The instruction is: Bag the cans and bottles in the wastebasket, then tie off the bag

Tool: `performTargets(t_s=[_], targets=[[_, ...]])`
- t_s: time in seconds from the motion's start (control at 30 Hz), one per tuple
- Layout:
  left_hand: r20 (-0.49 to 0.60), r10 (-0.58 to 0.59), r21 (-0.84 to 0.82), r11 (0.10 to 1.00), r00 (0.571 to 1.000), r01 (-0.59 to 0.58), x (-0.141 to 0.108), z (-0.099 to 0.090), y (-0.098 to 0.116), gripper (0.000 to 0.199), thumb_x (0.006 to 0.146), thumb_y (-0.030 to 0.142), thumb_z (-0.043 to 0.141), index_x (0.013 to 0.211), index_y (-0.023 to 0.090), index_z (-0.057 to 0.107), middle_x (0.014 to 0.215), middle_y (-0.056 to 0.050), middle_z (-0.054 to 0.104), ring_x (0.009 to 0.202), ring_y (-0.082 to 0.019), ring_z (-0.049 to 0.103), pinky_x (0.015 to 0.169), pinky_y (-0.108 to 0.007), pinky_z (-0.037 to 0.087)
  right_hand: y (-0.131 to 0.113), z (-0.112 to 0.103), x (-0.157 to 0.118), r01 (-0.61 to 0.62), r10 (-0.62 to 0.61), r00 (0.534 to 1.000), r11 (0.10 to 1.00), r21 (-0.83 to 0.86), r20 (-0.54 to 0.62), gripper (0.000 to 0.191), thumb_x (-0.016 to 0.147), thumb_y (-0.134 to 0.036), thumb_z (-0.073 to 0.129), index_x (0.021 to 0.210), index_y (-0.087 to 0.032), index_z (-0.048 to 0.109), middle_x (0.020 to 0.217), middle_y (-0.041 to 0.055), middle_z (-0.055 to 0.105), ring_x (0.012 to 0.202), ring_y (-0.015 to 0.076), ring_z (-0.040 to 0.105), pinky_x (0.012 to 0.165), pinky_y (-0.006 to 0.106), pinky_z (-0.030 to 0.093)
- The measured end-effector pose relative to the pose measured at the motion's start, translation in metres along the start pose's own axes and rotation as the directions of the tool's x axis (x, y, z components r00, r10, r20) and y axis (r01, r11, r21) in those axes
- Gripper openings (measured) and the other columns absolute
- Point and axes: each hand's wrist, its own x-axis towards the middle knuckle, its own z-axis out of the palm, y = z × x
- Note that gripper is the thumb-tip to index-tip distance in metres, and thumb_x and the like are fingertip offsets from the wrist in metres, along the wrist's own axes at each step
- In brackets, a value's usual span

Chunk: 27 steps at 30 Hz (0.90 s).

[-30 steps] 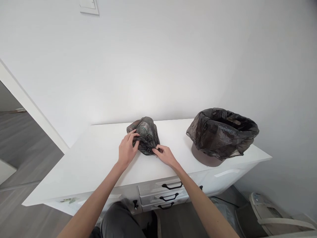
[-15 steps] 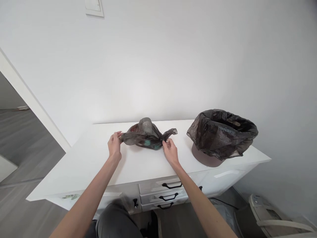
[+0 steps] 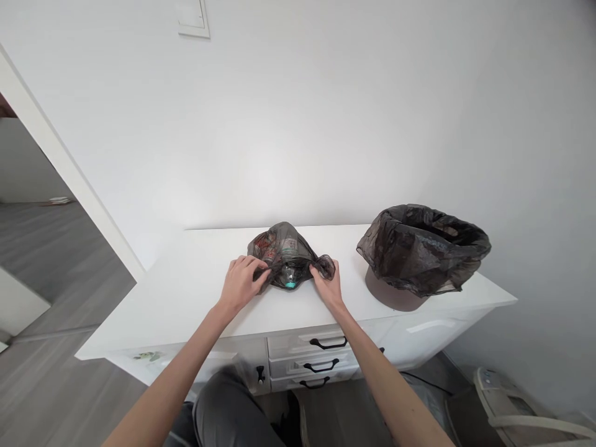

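Observation:
A thin black garbage bag (image 3: 302, 245) lies on the white cabinet top, bunched around its contents. Through the film I make out a clear plastic bottle (image 3: 289, 274) with a teal cap and something red-patterned. My left hand (image 3: 243, 280) pinches the gathered plastic at the bag's left side. At the right side, my right hand (image 3: 328, 284) is closed on the other gathered end, whose twisted tail sticks up over the fingers.
To the right stands a brown bin (image 3: 395, 295) lined with another black bag (image 3: 421, 254), its mouth open. The white cabinet (image 3: 209, 320) has black-handled drawers and backs onto a wall. A grey appliance (image 3: 507, 397) sits on the floor at lower right.
My left hand has moved right, closer to my right hand, drawing its end of the bag inward over the contents. The bottle's teal cap now shows more clearly. The view has shifted slightly.

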Motion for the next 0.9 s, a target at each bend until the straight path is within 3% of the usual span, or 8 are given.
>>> performTargets(t_s=[0.1,0.2,0.3,0.37,0.47,0.53,0.67,0.9], targets=[[-0.109,-0.183,-0.069,0.982,0.977,0.176,0.005,0.000,-0.011,0.023,0.095,0.045,0.059,0.093,0.025,0.071,0.098,-0.009,0.077,0.097,-0.030,0.068,0.094,-0.045,0.048,-0.001,0.000,-0.001,-0.083,0.084,0.996,0.994,0.068,-0.017,0.037,0.088,-0.051,0.065,0.108,-0.023,0.050,0.106,0.0060,0.063,0.098,0.0209,0.062,0.093,0.036,0.053],[-0.292,-0.328,-0.141,0.944,0.898,0.299,0.008,-0.010,-0.008,0.025,0.097,0.040,0.055,0.106,0.022,0.070,0.107,-0.012,0.075,0.102,-0.030,0.068,0.093,-0.044,0.050,-0.002,0.000,0.000,-0.092,0.093,0.996,0.994,0.052,-0.014,0.032,0.088,-0.048,0.063,0.104,-0.023,0.052,0.104,0.0081,0.066,0.096,0.0225,0.062,0.090,0.037,0.054],[-0.477,-0.197,-0.024,0.977,0.857,0.212,0.004,-0.021,0.012,0.027,0.095,0.030,0.056,0.117,0.019,0.067,0.118,-0.015,0.069,0.115,-0.032,0.063,0.102,-0.049,0.047,-0.003,0.000,0.000,-0.098,0.099,0.995,0.995,0.029,-0.012,0.027,0.085,-0.042,0.063,0.102,-0.023,0.055,0.101,0.0091,0.067,0.095,0.0246,0.063,0.090,0.040,0.053],[-0.398,0.019,0.113,0.993,0.917,0.028,-0.002,-0.025,0.028,0.021,0.094,0.025,0.055,0.111,0.022,0.067,0.115,-0.013,0.070,0.113,-0.030,0.064,0.103,-0.048,0.046,-0.005,0.001,-0.002,-0.099,0.099,0.995,0.995,0.019,-0.012,0.025,0.083,-0.038,0.063,0.102,-0.022,0.056,0.102,0.0091,0.067,0.096,0.0251,0.063,0.092,0.042,0.053],[-0.038,0.170,0.218,0.963,0.985,-0.158,-0.006,-0.019,0.046,0.022,0.098,0.018,0.046,0.096,0.023,0.067,0.098,-0.008,0.075,0.098,-0.027,0.068,0.097,-0.046,0.046,-0.008,0.001,-0.011,-0.096,0.095,0.995,0.995,0.000,-0.027,0.028,0.082,-0.034,0.063,0.106,-0.021,0.057,0.108,0.0099,0.066,0.102,0.0256,0.063,0.097,0.042,0.051],[0.088,0.065,0.258,0.962,0.994,-0.085,-0.003,-0.009,0.054,0.024,0.099,0.018,0.042,0.098,0.021,0.066,0.094,-0.007,0.077,0.090,-0.026,0.070,0.094,-0.045,0.046,-0.008,0.001,-0.017,-0.103,0.103,0.994,0.995,0.000,-0.028,0.031,0.082,-0.034,0.064,0.109,-0.021,0.057,0.111,0.0107,0.065,0.106,0.0259,0.063,0.099,0.042,0.050],[0.115,-0.157,0.356,0.928,0.981,0.107,0.009,0.019,0.069,0.033,0.101,0.038,0.047,0.111,0.012,0.064,0.092,-0.016,0.078,0.088,-0.032,0.073,0.092,-0.047,0.046,-0.004,0.002,-0.024,-0.169,0.174,0.983,0.981,0.090,-0.051,0.036,0.084,-0.039,0.065,0.113,-0.021,0.053,0.116,0.0121,0.067,0.109,0.0258,0.063,0.101,0.042,0.050],[0.157,-0.237,0.432,0.889,0.959,0.149,0.010,0.068,0.069,0.062,0.096,0.036,0.054,0.145,-0.001,0.045,0.086,-0.016,0.078,0.084,-0.032,0.076,0.090,-0.043,0.045,-0.004,0.005,-0.024,-0.175,0.183,0.981,0.978,0.113,-0.067,0.034,0.083,-0.040,0.067,0.108,-0.021,0.053,0.110,0.0104,0.068,0.104,0.0249,0.064,0.100,0.043,0.051]])
